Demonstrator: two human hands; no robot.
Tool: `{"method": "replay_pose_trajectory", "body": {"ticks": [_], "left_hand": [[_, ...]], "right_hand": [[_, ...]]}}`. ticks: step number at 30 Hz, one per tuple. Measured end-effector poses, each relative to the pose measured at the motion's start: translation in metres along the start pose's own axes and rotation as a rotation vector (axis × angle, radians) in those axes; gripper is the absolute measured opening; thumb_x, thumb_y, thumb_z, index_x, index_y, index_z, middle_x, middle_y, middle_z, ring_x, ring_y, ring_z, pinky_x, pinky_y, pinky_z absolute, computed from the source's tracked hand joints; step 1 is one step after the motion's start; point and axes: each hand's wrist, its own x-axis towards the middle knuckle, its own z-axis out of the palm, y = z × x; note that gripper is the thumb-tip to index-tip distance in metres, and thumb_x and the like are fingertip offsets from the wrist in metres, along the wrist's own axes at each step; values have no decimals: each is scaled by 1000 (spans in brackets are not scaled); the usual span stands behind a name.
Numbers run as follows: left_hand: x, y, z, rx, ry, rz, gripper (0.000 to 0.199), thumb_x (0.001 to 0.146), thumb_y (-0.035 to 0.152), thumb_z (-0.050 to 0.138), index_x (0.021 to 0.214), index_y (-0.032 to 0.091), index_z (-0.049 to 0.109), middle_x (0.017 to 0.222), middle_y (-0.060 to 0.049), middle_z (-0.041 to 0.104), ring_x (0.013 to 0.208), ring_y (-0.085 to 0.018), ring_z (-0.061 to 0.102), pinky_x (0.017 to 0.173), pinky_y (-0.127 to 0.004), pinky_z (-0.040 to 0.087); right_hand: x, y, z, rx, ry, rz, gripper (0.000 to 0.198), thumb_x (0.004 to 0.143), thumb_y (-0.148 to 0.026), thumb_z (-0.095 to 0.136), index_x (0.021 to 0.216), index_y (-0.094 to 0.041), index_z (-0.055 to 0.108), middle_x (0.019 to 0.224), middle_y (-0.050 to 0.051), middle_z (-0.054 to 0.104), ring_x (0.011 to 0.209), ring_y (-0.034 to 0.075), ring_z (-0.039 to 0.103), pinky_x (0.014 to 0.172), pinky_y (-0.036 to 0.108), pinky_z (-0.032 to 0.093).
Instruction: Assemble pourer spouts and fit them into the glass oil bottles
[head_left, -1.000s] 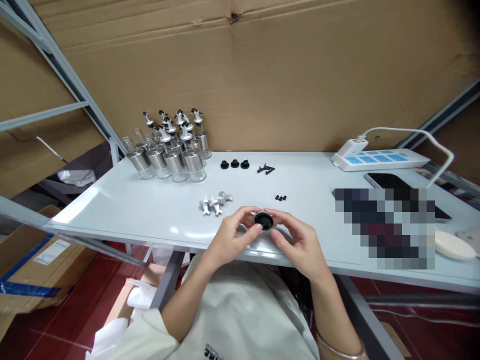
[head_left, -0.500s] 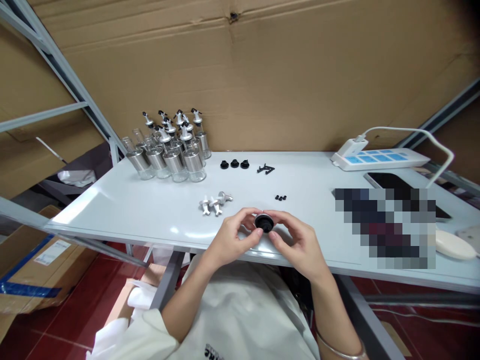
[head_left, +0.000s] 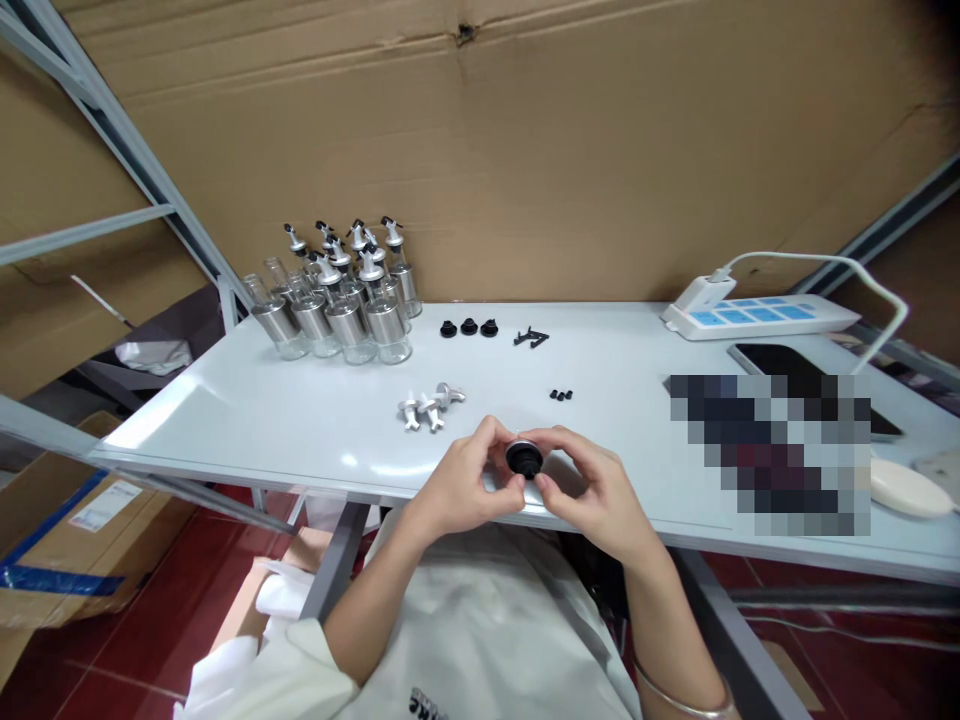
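Note:
Between my two hands, just above the table's front edge, is a pourer spout [head_left: 524, 459] with its black ribbed stopper turned toward me and a silver rim around it. My left hand [head_left: 474, 480] pinches it from the left with thumb and fingers. On the other side my right hand [head_left: 589, 485] grips it the same way. The spout's far end is hidden behind the stopper. Several silver spout tops [head_left: 430, 408] lie to the left. Beyond my hands are small black caps [head_left: 561, 395], black stoppers [head_left: 469, 327] in a row and thin black sticks [head_left: 532, 337].
Glass bottles with steel sleeves [head_left: 349, 325], several fitted with pourers, stand at the back left of the white table [head_left: 615, 370]. A power strip [head_left: 765, 318] with a white cable, a dark phone [head_left: 795, 375], and a cream oval object [head_left: 909, 488] are on the right. Cardboard [head_left: 562, 150] walls the back.
The pourer spout has shifted slightly down and left in my hands. Both thumbs have moved down to its lower edge. The other things have stayed in place.

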Motion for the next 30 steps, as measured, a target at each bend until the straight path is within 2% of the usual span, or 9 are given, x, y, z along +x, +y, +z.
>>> {"method": "replay_pose_trajectory", "body": {"ticks": [7,14,21,26,30], "left_hand": [[-1,-1,2,131,37,35,26,70,22,60,89,21,43,62,7,50,55,-10,48,57,-23,40],[0,1,3,177,45,48,24,67,23,58,85,21,43,51,10,41,46,-8,40,50,-20,32],[0,2,2,213,52,64,21,67,23,57,84,21,45,54,10,37,46,-7,34,49,-20,27],[0,2,2,213,54,58,20,68,23,57,84,20,45,56,10,37,47,-6,32,50,-20,27],[0,3,1,153,27,9,20,71,25,57,86,20,45,53,10,38,46,-7,35,50,-21,29]], "right_hand": [[0,-1,-1,36,-12,12,27,77,-16,60,103,-22,65,85,1,68,69,13,58,69,25,51],[1,-2,-1,59,-17,36,25,76,-15,61,99,-20,67,79,-1,66,56,9,52,59,22,49],[0,-3,-2,41,-15,57,25,75,-15,60,98,-20,69,73,-2,65,53,8,52,58,22,48],[1,-4,0,19,17,65,23,74,-15,60,94,-19,70,63,-4,59,49,8,49,53,21,47],[2,-6,0,27,34,70,21,75,-17,60,93,-19,69,70,-1,67,49,8,53,54,21,50]]}}
